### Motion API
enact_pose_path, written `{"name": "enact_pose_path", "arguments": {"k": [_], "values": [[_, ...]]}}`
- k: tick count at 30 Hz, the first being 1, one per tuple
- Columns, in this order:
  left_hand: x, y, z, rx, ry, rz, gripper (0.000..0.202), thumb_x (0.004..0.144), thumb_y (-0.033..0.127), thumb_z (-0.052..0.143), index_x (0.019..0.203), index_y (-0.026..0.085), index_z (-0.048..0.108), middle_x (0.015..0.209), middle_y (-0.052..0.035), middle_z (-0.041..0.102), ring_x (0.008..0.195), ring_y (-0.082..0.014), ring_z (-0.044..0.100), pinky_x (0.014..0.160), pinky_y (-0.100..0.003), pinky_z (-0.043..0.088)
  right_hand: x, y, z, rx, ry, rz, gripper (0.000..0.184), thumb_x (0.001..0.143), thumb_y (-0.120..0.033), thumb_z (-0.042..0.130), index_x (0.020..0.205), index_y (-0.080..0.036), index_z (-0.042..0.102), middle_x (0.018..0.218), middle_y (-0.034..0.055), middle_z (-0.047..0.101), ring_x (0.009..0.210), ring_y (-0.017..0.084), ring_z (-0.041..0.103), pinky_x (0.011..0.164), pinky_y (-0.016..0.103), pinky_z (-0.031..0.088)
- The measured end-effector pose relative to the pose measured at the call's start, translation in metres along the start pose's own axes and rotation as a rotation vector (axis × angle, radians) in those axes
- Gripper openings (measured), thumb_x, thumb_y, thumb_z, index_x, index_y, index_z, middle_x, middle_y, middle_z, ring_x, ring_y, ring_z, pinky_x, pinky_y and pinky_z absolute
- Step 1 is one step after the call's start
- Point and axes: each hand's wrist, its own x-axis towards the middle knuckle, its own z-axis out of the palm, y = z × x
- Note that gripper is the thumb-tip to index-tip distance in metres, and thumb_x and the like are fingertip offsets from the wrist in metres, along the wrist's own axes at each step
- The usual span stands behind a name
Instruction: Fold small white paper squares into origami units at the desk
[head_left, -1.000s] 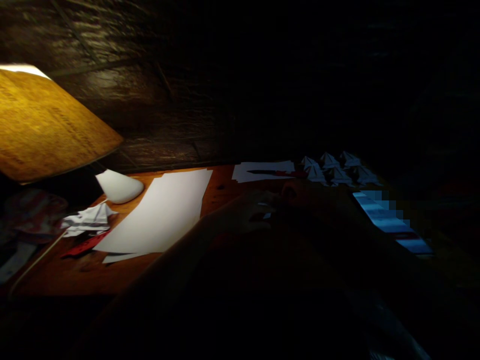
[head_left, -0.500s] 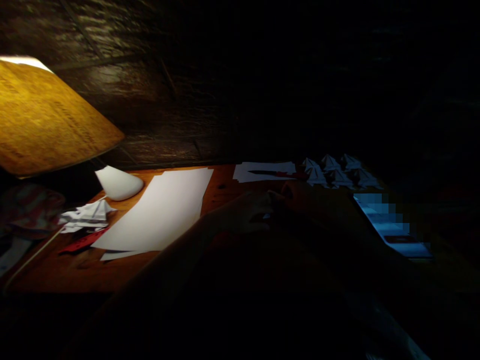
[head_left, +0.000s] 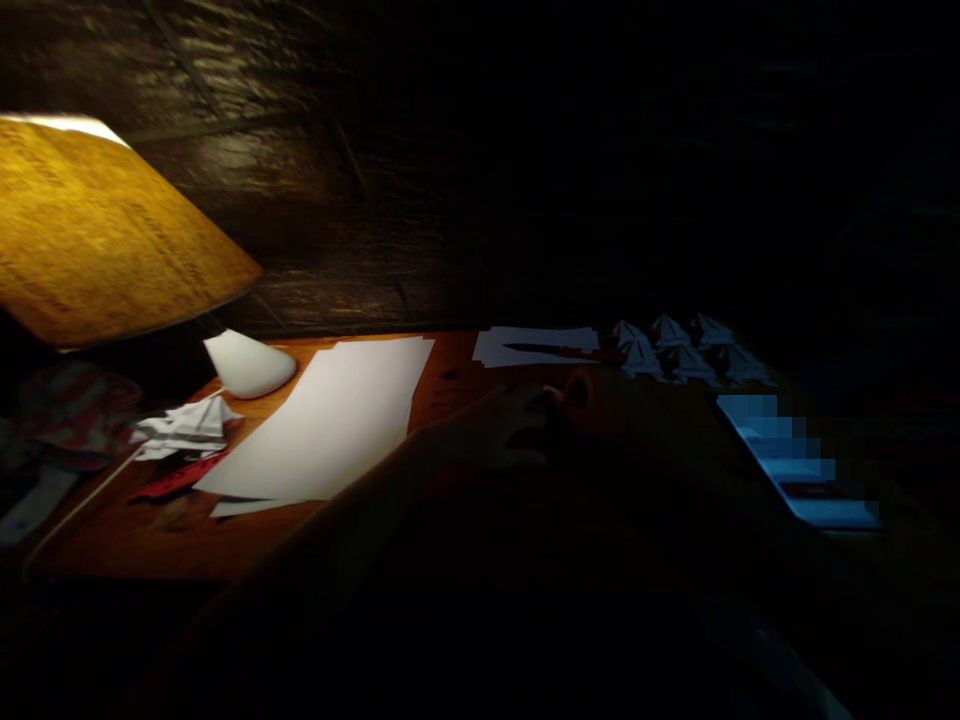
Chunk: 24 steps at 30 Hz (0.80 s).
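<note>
My left hand (head_left: 499, 428) and my right hand (head_left: 607, 405) meet over the middle of the wooden table (head_left: 450, 372) in deep shadow. Their fingertips are curled and pressed together in a pinch. What lies between them is hidden in the dark. A loose stack of white paper sheets (head_left: 330, 420) sits just left of my left hand. Several small folded white paper figures (head_left: 690, 350) stand in a cluster beyond my right hand.
A glowing yellow lampshade (head_left: 97, 240) hangs over the left, above its white base (head_left: 251, 365). Crumpled white paper (head_left: 184, 425) and a red slip (head_left: 176, 480) lie nearby. A dark blade with a red handle (head_left: 555, 350) rests on a far sheet. A lit bluish screen (head_left: 795, 460) lies right.
A small pale bit seen between my fingers a second ago is now covered as the fingertips closed together. The view has drifted slightly; the hands stay in place.
</note>
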Motion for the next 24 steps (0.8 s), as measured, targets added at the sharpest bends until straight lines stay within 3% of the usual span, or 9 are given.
{"name": "enact_pose_path", "arguments": {"k": [5,10,15,24], "values": [[-0.001,0.0,0.003,0.023,0.017,-0.033,0.036,0.087,0.05,0.066,0.099,0.017,0.069,0.131,-0.0146,0.049,0.111,-0.0325,0.054,0.098,-0.052,0.046,0.003,0.007,0.014,0.051,0.001,-0.123,0.024,0.096,-0.04,0.055,0.092,-0.019,0.066,0.087,0.0079,0.073,0.075,0.019,0.063,0.065,0.029,0.038],[-0.001,0.0,0.005,0.026,0.058,-0.027,0.035,0.085,0.048,0.069,0.104,0.018,0.069,0.139,-0.0151,0.045,0.12,-0.0346,0.051,0.105,-0.054,0.044,0.0,0.009,0.018,0.093,-0.028,-0.176,0.021,0.094,-0.031,0.056,0.104,-0.019,0.07,0.103,0.0107,0.075,0.087,0.022,0.067,0.07,0.03,0.04],[-0.003,-0.004,0.01,0.06,0.082,-0.044,0.046,0.082,0.05,0.073,0.116,0.02,0.068,0.145,-0.0157,0.042,0.131,-0.0371,0.045,0.109,-0.057,0.041,0.001,0.012,0.02,0.061,-0.041,-0.157,0.012,0.088,-0.025,0.06,0.091,-0.018,0.069,0.092,0.0095,0.074,0.08,0.021,0.064,0.068,0.03,0.039],[-0.004,-0.001,0.007,0.067,0.062,-0.059,0.043,0.083,0.054,0.071,0.11,0.02,0.071,0.15,-0.0154,0.041,0.137,-0.038,0.04,0.113,-0.059,0.037,0.002,0.015,0.018,0.048,-0.09,-0.234,0.011,0.084,-0.019,0.059,0.089,-0.018,0.069,0.092,0.009,0.071,0.079,0.019,0.06,0.07,0.03,0.039]]}}
